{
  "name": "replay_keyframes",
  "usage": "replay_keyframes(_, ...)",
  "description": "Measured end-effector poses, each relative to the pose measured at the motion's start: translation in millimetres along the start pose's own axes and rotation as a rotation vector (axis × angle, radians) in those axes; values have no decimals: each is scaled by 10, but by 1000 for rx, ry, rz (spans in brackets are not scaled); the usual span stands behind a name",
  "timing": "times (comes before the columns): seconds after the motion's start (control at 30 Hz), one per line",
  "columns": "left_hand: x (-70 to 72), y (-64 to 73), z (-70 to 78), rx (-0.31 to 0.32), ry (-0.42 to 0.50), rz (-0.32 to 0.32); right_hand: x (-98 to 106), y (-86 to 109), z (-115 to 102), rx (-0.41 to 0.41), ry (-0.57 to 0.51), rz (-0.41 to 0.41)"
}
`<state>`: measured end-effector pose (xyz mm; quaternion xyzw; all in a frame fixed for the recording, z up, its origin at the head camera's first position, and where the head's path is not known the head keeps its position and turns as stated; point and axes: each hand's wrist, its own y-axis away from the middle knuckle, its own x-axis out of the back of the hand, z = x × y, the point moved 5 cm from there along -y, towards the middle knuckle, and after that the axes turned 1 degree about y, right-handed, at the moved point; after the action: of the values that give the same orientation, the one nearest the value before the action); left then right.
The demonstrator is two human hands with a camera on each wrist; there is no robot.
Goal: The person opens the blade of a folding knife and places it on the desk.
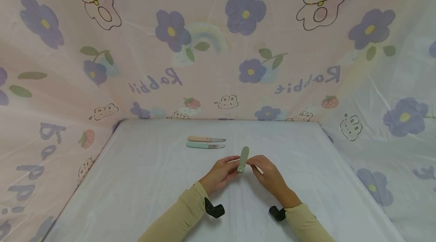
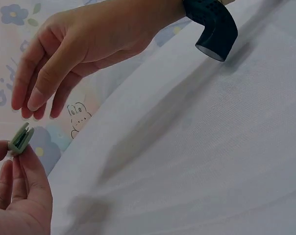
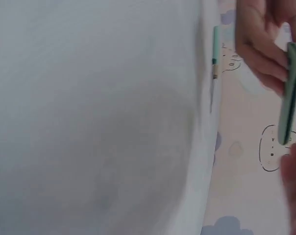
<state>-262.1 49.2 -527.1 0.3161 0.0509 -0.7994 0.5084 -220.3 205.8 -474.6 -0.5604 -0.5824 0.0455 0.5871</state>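
Note:
A pale green folding knife (image 1: 243, 158) is pinched between the thumb and fingers of my left hand (image 1: 220, 175), raised over the table and tilted near upright. Its blade is folded in; the left wrist view looks into the slot of the green handle (image 2: 21, 139). My right hand (image 1: 270, 177) hovers just right of the knife, fingers loosely bent and fingertips close to the handle. In the left wrist view the right hand's fingers (image 2: 50, 73) are apart from the knife. The right wrist view shows the handle (image 3: 290, 95) lengthwise between both hands.
Two knives lie side by side beyond my hands, blades out and pointing right: a peach-handled knife (image 1: 199, 139) and a mint-handled knife (image 1: 198, 145). A white cloth covers the table (image 1: 143, 181). Patterned curtains (image 1: 211, 64) hang round its back and sides.

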Motion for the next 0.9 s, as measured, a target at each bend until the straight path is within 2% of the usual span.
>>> replay_keyframes(0.1, 37, 4, 17, -17, -10, 31, -17, 10, 114, -263, -98, -7)
replay_keyframes(0.23, 50, 13, 27, -15, -4, 22, -88, 56, 264, -641, -371, -37)
replay_keyframes(0.3, 42, 24, 32, -17, -16, 7, -134, 77, 296, -767, -514, -62)
replay_keyframes(0.37, 24, 40, 41, -27, -36, -14, -177, 86, 308, -845, -639, -81)
replay_keyframes(0.5, -25, 75, 50, -48, -66, -61, -230, 74, 287, -897, -755, -114)
replay_keyframes(0.7, -49, 111, 45, -33, -87, -128, -264, 52, 238, -873, -788, -178)
replay_keyframes(0.9, 5, 120, 48, -12, -150, -123, -228, -5, 130, -864, -835, -228)
